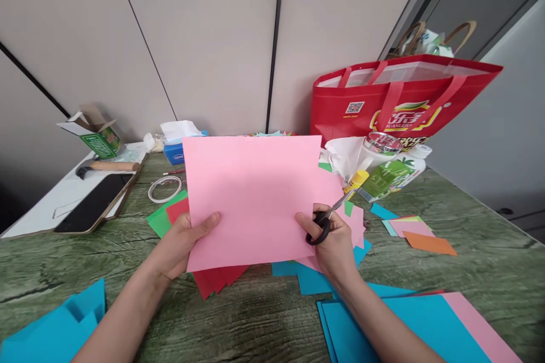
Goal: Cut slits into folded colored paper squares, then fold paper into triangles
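A sheet of pink paper is held up above the table, facing me. My left hand grips its lower left edge, thumb on the front and fingers behind. On the right edge, my right hand pinches the sheet with the thumb in front. That same hand also carries a pair of scissors, its black handles around the thumb and fingers, its blades pointing up and right. Red paper, green paper and blue paper stick out from behind and below the sheet.
Blue sheets lie front right, folded blue paper front left. A phone, hammer and tape roll are on the left. A glue stick, orange strip and red bag stand or lie right.
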`<state>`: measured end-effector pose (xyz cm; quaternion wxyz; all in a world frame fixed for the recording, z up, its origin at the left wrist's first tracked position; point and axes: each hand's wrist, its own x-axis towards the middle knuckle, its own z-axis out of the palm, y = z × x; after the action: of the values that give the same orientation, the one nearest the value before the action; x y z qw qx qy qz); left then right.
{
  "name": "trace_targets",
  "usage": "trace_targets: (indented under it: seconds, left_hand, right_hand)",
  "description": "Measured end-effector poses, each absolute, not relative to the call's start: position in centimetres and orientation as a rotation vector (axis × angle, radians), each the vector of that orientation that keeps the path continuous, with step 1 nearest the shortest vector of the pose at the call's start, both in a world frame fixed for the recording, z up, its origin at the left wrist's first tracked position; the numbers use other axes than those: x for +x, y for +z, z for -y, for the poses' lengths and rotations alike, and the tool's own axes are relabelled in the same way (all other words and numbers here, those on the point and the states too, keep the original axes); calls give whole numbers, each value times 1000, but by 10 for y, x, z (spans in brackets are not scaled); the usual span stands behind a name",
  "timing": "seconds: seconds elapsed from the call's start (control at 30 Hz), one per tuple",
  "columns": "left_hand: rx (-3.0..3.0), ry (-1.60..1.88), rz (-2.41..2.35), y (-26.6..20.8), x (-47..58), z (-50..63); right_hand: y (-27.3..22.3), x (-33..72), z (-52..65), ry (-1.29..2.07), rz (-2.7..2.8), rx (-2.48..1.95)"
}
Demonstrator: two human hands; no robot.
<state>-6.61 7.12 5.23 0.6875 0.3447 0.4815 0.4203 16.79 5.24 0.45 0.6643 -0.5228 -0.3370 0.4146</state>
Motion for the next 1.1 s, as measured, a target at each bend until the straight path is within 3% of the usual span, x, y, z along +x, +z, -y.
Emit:
trace_targets:
  seconds: [0.27,0.6,1.1]
  left_hand:
    - [790,1267,-1173,54,-66,-78]
    - [757,1490,-1238,57,-65,-77]
    - [787,1389,-1266,63,-50,-64]
  right_hand:
    - [10,168,-48,962,750,-1129]
    - [3,142,-15,1964,1258,-767]
    - [5,139,-12,1947,1235,-763]
